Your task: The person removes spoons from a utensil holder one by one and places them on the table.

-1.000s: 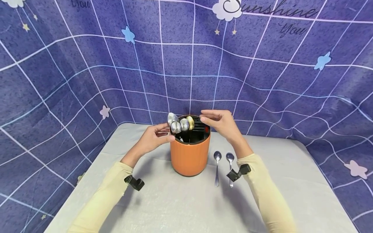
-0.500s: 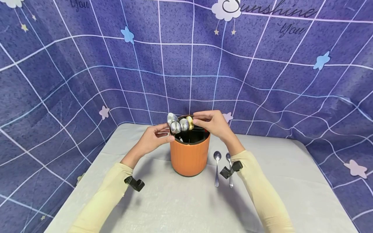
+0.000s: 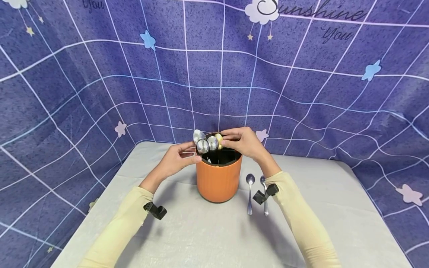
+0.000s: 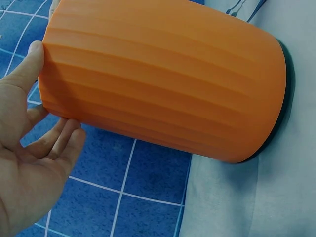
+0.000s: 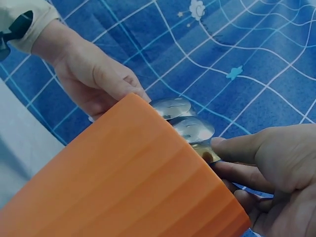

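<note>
An orange utensil holder [image 3: 219,182] with a black inside stands upright on the table. Several silver spoons [image 3: 202,146] stick out of its left part, bowls up, with one gold spoon [image 3: 218,137] beside them. My left hand [image 3: 175,159] touches the holder's rim from the left, thumb at the front and fingers along the side, as the left wrist view also shows. My right hand [image 3: 246,143], over the rim from the right, pinches the gold spoon's bowl between thumb and forefinger; the right wrist view shows the thumb [image 5: 237,149] against it. The spoon handles are mostly hidden inside the holder.
Two silver spoons lie on the pale tablecloth [image 3: 201,238] right of the holder: one spoon [image 3: 250,190] fully visible, the other spoon [image 3: 266,208] partly behind the right wrist's camera [image 3: 265,194]. A purple gridded curtain [image 3: 214,67] hangs around the table's back and sides.
My right hand has moved left from the holder's right rim to the gold spoon and now pinches it. My left hand stays at the rim; the holder has not moved.
</note>
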Action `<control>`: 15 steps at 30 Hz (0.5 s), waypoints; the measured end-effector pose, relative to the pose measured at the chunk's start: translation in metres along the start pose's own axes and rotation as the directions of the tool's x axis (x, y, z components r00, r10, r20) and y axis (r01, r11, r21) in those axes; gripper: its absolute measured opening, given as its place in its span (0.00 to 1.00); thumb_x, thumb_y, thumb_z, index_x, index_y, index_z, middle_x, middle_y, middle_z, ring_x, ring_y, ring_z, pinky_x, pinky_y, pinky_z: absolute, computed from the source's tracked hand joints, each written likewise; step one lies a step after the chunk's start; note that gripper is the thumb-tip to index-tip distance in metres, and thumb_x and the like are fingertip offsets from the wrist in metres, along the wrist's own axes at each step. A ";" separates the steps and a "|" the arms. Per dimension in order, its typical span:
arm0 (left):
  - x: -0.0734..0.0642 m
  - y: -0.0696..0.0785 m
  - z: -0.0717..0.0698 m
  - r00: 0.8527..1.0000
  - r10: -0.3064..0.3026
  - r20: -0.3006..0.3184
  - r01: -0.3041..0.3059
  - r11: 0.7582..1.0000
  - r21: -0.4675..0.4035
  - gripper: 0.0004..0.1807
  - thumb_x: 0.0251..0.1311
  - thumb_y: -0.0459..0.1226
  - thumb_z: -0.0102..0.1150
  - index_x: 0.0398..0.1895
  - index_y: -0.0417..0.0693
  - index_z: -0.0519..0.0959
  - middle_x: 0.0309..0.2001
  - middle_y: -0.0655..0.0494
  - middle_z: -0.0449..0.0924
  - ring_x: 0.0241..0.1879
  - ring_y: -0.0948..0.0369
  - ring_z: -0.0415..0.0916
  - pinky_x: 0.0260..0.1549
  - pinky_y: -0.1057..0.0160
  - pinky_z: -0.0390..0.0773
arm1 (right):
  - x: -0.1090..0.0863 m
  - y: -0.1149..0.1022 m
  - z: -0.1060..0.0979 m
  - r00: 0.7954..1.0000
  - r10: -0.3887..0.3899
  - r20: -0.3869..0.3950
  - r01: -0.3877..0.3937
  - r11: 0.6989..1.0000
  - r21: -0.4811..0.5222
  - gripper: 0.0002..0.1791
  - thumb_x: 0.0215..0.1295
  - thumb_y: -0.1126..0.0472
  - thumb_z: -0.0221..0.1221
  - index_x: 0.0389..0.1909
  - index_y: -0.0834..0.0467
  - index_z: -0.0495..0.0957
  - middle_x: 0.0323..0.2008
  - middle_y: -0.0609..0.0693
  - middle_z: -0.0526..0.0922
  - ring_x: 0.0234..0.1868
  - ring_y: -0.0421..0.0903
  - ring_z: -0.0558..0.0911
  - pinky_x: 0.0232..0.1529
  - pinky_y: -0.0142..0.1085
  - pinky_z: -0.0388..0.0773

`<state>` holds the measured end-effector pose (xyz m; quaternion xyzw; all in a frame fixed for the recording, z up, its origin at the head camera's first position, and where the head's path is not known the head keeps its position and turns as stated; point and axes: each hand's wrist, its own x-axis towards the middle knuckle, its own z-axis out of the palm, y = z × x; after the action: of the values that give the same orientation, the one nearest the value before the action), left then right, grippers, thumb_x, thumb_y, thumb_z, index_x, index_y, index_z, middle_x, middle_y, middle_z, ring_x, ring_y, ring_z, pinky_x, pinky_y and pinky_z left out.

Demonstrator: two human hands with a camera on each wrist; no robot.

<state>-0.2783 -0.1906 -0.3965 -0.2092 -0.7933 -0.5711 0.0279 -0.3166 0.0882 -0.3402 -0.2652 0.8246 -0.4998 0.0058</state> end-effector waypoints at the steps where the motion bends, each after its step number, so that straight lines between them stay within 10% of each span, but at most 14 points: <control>1: 0.000 0.000 0.000 1.000 -0.001 0.000 0.001 1.000 0.002 0.33 0.61 0.31 0.70 0.69 0.30 0.71 0.63 0.36 0.77 0.62 0.43 0.77 0.62 0.57 0.80 | 0.000 0.000 0.000 1.000 0.003 0.001 -0.003 1.000 -0.002 0.21 0.65 0.61 0.70 0.58 0.60 0.84 0.44 0.55 0.90 0.49 0.49 0.88 0.46 0.35 0.86; 15: 0.000 -0.001 0.000 1.000 -0.013 0.010 0.013 1.000 -0.013 0.35 0.61 0.32 0.71 0.70 0.30 0.70 0.64 0.35 0.76 0.63 0.43 0.76 0.64 0.45 0.77 | 0.000 0.001 0.002 1.000 -0.026 -0.003 0.025 0.998 -0.065 0.19 0.62 0.62 0.72 0.54 0.58 0.86 0.39 0.52 0.91 0.43 0.46 0.88 0.48 0.40 0.86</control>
<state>-0.2785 -0.1906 -0.3974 -0.2069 -0.7910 -0.5754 0.0191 -0.3163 0.0869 -0.3419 -0.2749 0.8370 -0.4730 -0.0106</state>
